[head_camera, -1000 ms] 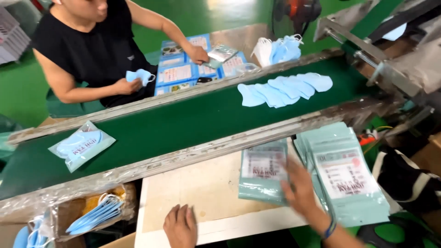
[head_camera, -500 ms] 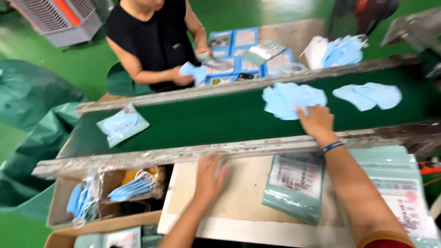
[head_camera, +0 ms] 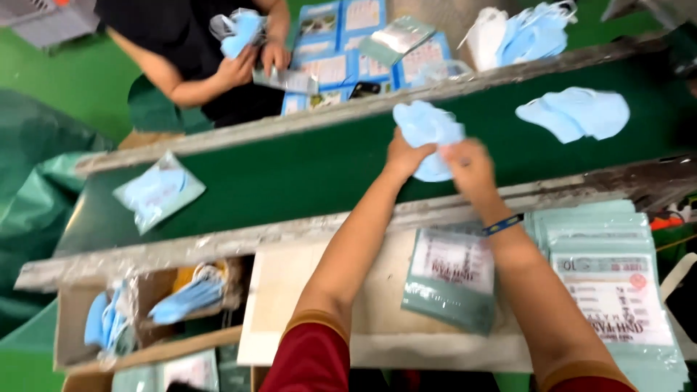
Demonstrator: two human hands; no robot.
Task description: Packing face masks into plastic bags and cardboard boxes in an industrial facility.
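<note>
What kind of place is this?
Probably a face-mask packing workshop. Both hands, left hand and right hand, gather blue masks over a green conveyor belt, with empty pouches stacked nearby.

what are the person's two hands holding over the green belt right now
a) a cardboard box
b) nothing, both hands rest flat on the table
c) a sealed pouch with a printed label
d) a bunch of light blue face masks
d: the left hand and right hand both grip a bunch of light blue masks above the green belt, while the printed pouches lie untouched on the table below.
</note>
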